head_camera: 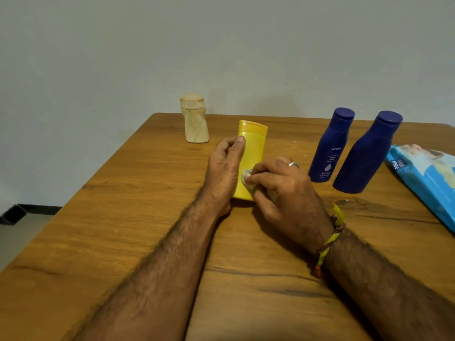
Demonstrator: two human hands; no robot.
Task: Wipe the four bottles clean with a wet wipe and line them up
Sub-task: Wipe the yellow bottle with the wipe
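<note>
Wooden table (pixel 123 242) (dark-grained) against a plain grey wall (pixel 221 45).

Blue bottle (pixel 328 153): "NIVEA", maybe "Body Milk"; wipes pkt (pixel 428 178): "mee mee".

Wipes pack (pixel 428 178) cut by right edge; wet wipe (pixel 247 177) mostly under right hand (pixel 283 190).

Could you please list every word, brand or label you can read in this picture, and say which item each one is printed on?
"NIVEA": white letters on the left blue bottle.
"Body Milk": seemingly below that on the same bottle, barely legible; the smaller print near its base is too blurred to read.
"mee mee": on the blue wipes pack at the table's right edge.
The right blue bottle, yellow bottle and beige bottle show no readable text.
</note>
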